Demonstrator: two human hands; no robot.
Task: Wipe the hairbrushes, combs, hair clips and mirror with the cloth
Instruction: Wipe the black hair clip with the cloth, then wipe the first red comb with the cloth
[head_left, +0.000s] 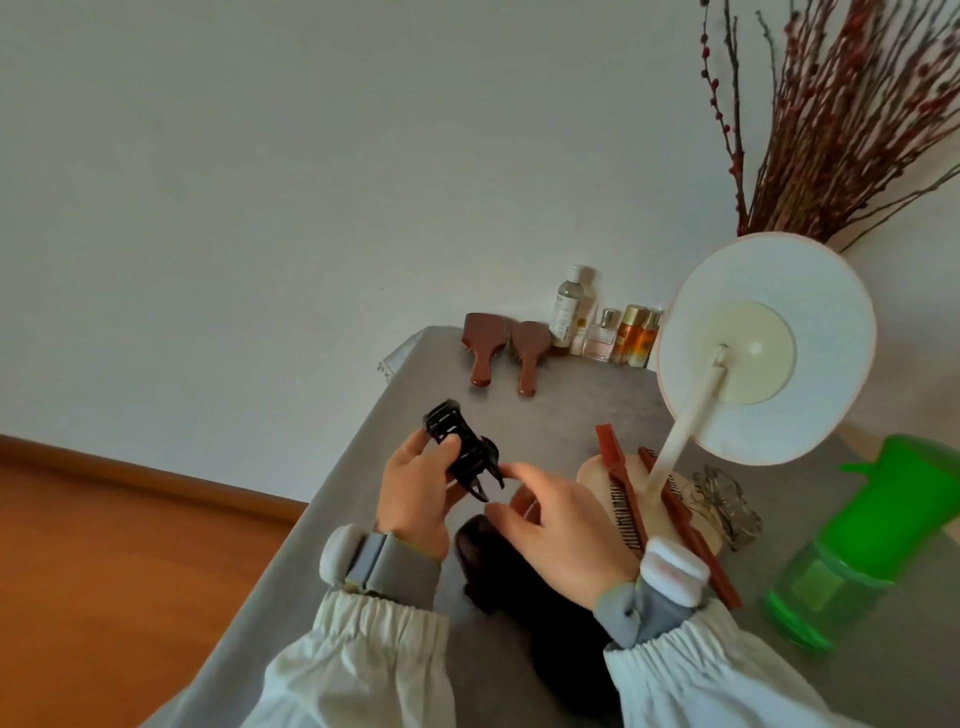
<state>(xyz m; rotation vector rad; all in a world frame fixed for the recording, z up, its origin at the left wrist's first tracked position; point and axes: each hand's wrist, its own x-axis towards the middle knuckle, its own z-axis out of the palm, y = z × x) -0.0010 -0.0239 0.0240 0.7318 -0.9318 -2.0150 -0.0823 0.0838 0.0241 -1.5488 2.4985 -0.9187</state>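
My left hand (415, 493) grips a black claw hair clip (462, 447) above the grey table (550, 410). My right hand (561, 525) is right beside the clip's teeth, with a dark brown cloth (493, 561) gathered under its palm and fingers. Two wooden hairbrushes (480, 348) lie face down at the far edge. A round mirror (769, 348) on a cream stand shows its white back. Two reddish combs (621, 483) rest across the mirror's base (592, 473). A clear hair clip (727, 504) lies to the right of the base.
A green spray bottle (857, 540) stands at the right, close to my right sleeve. Several cosmetic bottles (602, 327) line the wall behind the brushes. Dried red branches (831, 130) rise behind the mirror. The table's left edge drops to a wooden floor (130, 545).
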